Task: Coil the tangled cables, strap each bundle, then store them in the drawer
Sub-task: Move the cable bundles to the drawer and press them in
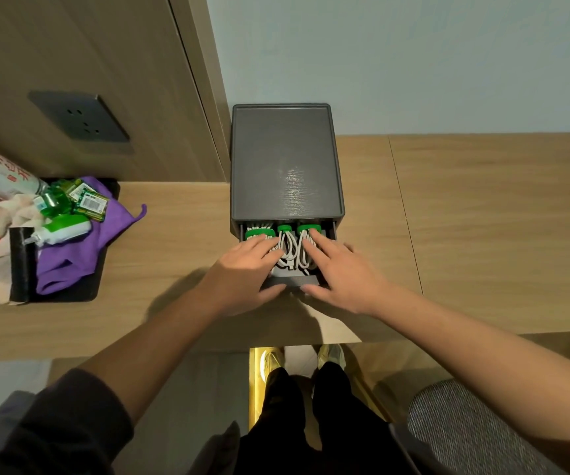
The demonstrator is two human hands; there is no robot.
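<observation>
A dark grey drawer box stands on the wooden desk, its drawer pulled part way out toward me. Inside lie three coiled white cable bundles, each bound with a green strap. My left hand lies flat on the left bundle, fingers spread, thumb at the drawer's front. My right hand rests with its fingers on the right bundle and its thumb against the drawer front. Neither hand grips anything.
A black tray at the left holds a purple cloth, green battery packs, a white and green tube and printed bags. A wall socket sits on the wood panel. A grey stool stands at lower right.
</observation>
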